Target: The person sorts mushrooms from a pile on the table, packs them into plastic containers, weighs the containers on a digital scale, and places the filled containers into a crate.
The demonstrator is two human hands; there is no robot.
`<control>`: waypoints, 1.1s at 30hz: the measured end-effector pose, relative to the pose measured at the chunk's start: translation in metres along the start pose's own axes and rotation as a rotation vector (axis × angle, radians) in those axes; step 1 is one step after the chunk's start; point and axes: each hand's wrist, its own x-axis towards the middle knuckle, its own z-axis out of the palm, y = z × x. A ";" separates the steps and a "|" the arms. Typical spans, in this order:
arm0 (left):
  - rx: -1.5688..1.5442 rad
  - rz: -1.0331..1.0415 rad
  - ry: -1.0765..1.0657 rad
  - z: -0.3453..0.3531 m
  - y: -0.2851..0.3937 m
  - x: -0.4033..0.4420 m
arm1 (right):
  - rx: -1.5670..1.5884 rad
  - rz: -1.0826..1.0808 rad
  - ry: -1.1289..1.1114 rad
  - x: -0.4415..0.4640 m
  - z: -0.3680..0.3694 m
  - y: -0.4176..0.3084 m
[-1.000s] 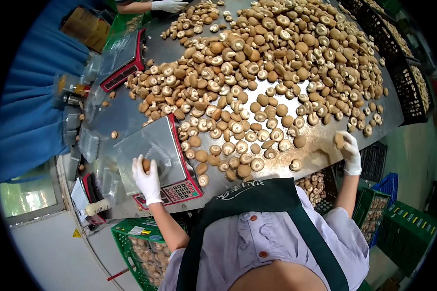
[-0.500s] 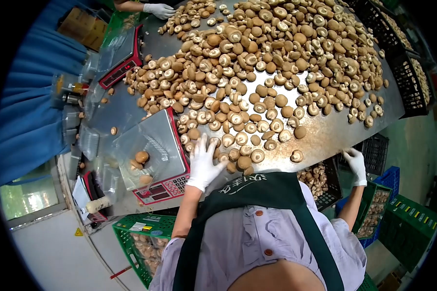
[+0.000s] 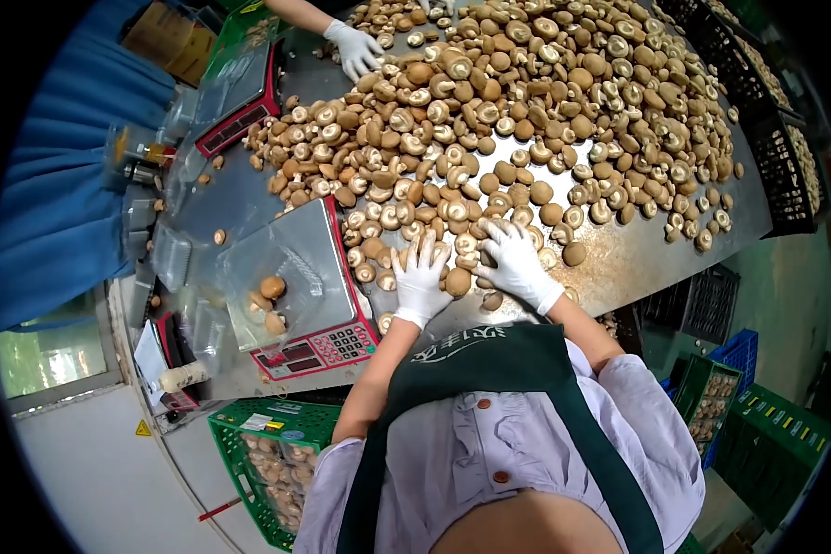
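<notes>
White gloves cover both hands. My left hand point(image 3: 422, 283) rests with spread fingers on mushrooms at the near edge of the pile. Just to its right, my right hand point(image 3: 515, 262) lies over other mushrooms, its fingers apart. A brown mushroom cap point(image 3: 457, 282) sits between the two hands. The large mushroom pile point(image 3: 563, 83) stretches over the metal table point(image 3: 619, 268). Left of my hands, a few mushrooms point(image 3: 272, 287) lie in a clear plastic tray on the red-edged scale point(image 3: 355, 277).
Across the table a co-worker's gloved hand point(image 3: 354, 48) touches the pile. A second scale point(image 3: 240, 125) stands at the far left. Black crates point(image 3: 774, 175) line the right side. Green crates point(image 3: 277, 420) stand below the table's near edge.
My left hand has gone from the scale to the mushrooms, leaving its mushroom in the tray. My right hand has come in from the right without its mushroom. The co-worker's hand has moved towards the pile.
</notes>
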 end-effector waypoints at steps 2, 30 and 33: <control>0.033 0.004 0.063 0.010 -0.005 0.005 | 0.016 -0.020 0.032 0.003 -0.010 0.007; -0.043 0.078 -0.144 -0.030 0.025 0.001 | 0.394 0.625 0.055 0.073 -0.001 0.100; -0.301 -0.048 -0.042 -0.027 0.019 0.002 | 0.290 0.514 0.029 0.078 -0.017 0.091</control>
